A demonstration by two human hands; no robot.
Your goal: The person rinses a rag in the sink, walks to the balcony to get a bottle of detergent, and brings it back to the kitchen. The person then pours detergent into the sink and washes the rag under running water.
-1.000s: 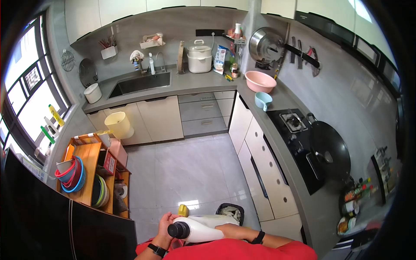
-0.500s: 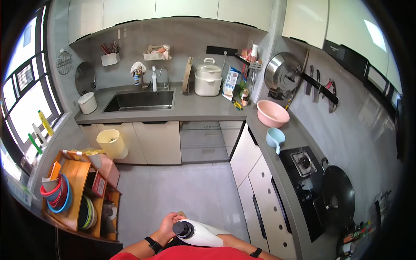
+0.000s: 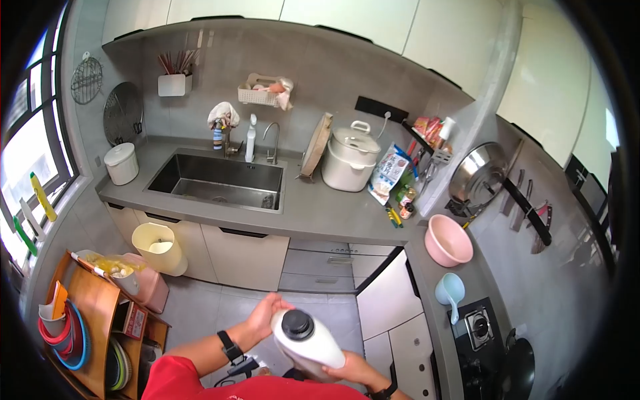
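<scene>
A large white bottle with a black screw cap point(image 3: 308, 347) is tilted in front of my body, its cap towards the camera. My right hand point(image 3: 355, 371) is wrapped round the lower right side of the bottle. At the upper left side of the bottle, my left hand point(image 3: 261, 319) is closed against it with curled fingers, some of them hidden behind it. Both wrists wear dark bands. The bottle's label side is out of sight.
Ahead is a counter with a steel sink point(image 3: 217, 181), a tap point(image 3: 272, 143) and a white pot point(image 3: 350, 157). A yellow bin point(image 3: 160, 250) hangs at the cabinet front. A wooden shelf point(image 3: 93, 300) stands left; a pink basin point(image 3: 448, 240), blue ladle point(image 3: 450, 290) and stove point(image 3: 481, 347) are right.
The view has moved nearer the sink counter and tilted. The bottle has come up higher in view and turned more upright, with both hands still at it.
</scene>
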